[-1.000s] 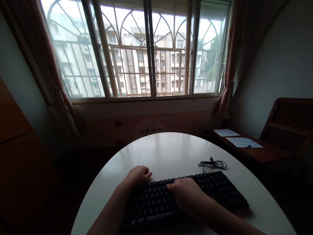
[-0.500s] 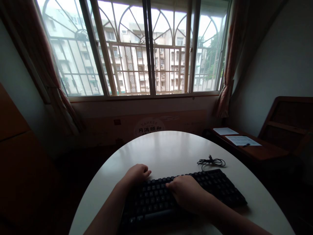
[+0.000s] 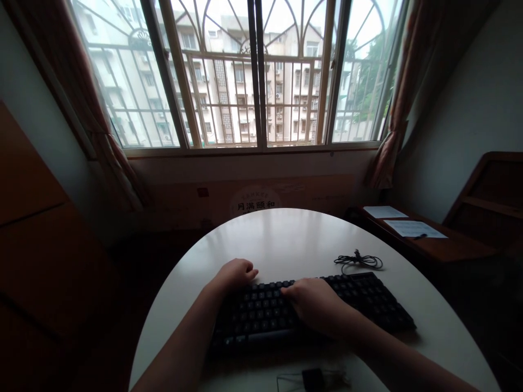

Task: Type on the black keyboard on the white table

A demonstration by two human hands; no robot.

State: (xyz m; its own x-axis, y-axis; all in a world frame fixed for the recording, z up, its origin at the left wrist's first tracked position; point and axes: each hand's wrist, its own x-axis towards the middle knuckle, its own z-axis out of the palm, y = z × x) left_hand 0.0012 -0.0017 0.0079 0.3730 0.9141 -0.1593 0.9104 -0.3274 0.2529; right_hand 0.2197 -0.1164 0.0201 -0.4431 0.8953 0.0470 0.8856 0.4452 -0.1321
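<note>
A black keyboard (image 3: 261, 313) lies at a slight angle on the round white table (image 3: 163, 326). At its far left corner is my left hand (image 3: 237, 274), fingers curled in and thumb pointing right; whatever it may grip is hidden. My right hand (image 3: 311, 302) lies over the middle of the keyboard, closed, with its fingertips down at the upper rows of keys. What those fingers pinch, if anything, cannot be seen. Behind the keyboard's right part rests its bundled black cable (image 3: 359, 261).
Near the table's front edge sits a small dark square piece (image 3: 312, 379) beside thin wire-like pieces, too dim to name. To the right, papers (image 3: 414, 228) and a pen (image 3: 420, 236) lie on a wooden seat (image 3: 461, 247). A barred window (image 3: 261, 98) with curtains is ahead.
The view has tipped down a little, bringing the dark square piece and thin wires into sight at the bottom. Both hands keep nearly the same pose at the keyboard.
</note>
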